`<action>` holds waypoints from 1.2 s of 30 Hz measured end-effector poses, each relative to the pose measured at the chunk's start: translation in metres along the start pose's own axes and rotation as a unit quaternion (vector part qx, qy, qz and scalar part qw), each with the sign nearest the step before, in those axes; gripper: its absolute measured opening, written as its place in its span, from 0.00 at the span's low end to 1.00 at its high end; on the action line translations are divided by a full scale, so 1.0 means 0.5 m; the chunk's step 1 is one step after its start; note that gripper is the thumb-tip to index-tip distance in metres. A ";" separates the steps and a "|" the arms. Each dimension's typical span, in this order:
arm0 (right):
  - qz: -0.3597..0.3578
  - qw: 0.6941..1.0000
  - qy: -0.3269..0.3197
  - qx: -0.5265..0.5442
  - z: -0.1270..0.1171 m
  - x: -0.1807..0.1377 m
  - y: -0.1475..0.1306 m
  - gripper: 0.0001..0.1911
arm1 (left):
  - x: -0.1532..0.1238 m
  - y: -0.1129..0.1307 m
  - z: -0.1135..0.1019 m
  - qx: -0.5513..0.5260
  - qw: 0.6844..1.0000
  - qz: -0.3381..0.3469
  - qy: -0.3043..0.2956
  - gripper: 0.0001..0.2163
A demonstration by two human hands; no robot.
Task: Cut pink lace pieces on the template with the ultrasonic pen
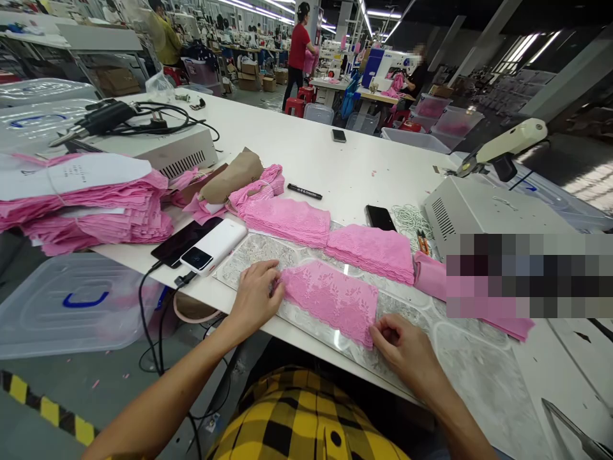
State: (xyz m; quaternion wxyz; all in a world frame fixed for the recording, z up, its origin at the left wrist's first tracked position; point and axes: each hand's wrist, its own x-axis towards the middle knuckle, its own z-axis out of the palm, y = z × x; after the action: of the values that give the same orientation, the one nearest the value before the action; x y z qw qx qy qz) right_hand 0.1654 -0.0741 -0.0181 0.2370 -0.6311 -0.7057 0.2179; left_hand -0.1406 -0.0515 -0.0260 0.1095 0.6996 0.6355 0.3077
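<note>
A pink lace panel (pixel 330 300) lies flat on a grey marble-patterned board (pixel 483 364) in front of me. My left hand (pixel 258 297) pinches its left end between thumb and fingers. At the lower right corner, my right hand (pixel 405 345) has thumb and forefinger closed on the edge, the other fingers curled. Just beyond the panel are two stacks of similar lace pieces, a left stack (pixel 287 220) and a right stack (pixel 371 252). A folded pink cloth (pixel 428 276) continues to the right of them, partly covered by a blurred patch.
A white power bank (pixel 215 246) and a dark phone (pixel 184 241) with cables lie left of the board. Bundled pink pieces (pixel 81 211) pile up at far left. Beyond are a marker (pixel 304 191), another phone (pixel 380 218) and a grey box (pixel 498 214). Scissors (pixel 579 434) lie lower right.
</note>
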 end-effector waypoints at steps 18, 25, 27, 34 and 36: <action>-0.128 0.980 -0.114 0.104 -0.072 0.059 0.008 0.19 | 0.085 -0.041 -0.061 -0.066 0.974 0.151 -0.155 0.03; -0.069 0.985 -0.007 0.156 -0.100 0.283 -0.047 0.24 | 0.327 -0.051 -0.104 -0.063 0.982 0.134 -0.114 0.04; -0.111 0.979 0.048 0.164 -0.105 0.360 -0.081 0.22 | 0.396 -0.062 -0.128 -0.056 0.987 0.128 -0.081 0.05; -0.223 0.954 0.121 0.161 -0.019 0.497 -0.148 0.21 | 0.427 -0.138 -0.185 -0.010 0.990 0.141 -0.004 0.09; -0.247 0.955 0.075 0.144 0.033 0.478 -0.141 0.19 | 0.387 -0.170 -0.171 0.004 0.989 0.147 -0.021 0.09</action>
State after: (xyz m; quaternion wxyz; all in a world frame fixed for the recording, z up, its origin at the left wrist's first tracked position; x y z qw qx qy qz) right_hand 0.0779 0.1558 0.0257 0.4241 -0.4104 -0.7811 0.2038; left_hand -0.2587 0.1275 0.0512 0.0733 0.7923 0.5243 0.3034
